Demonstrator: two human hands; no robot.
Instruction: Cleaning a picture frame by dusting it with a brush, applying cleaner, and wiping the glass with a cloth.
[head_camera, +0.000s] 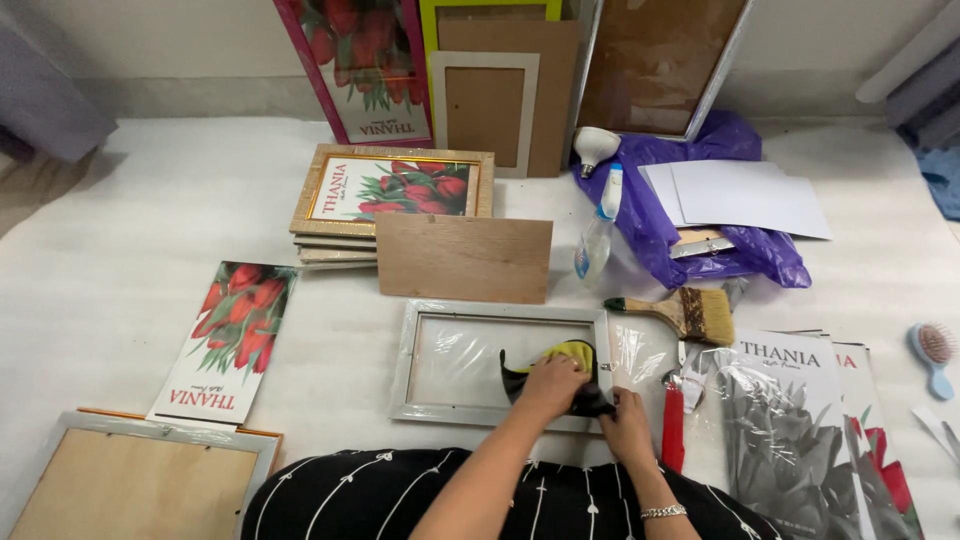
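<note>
Left hand (549, 385) presses the yellow-black cloth (565, 372) flat on the glass; right hand (628, 420) pinches the silver frame (404, 362) corner—wipe evenly, brace firmly.

— What colours lie under the hands?
— A yellow-and-black cloth (565, 362) on a pale grey-white frame (500, 364); beside it a red-handled tool (673, 428).
— And further off?
— A gold frame (392, 189) with red tulips on green leaves; a plain brown board (464, 257); a purple bag (700, 215); white sheets (745, 197); the lap's garment (400, 497) — black with thin white lines.
</note>
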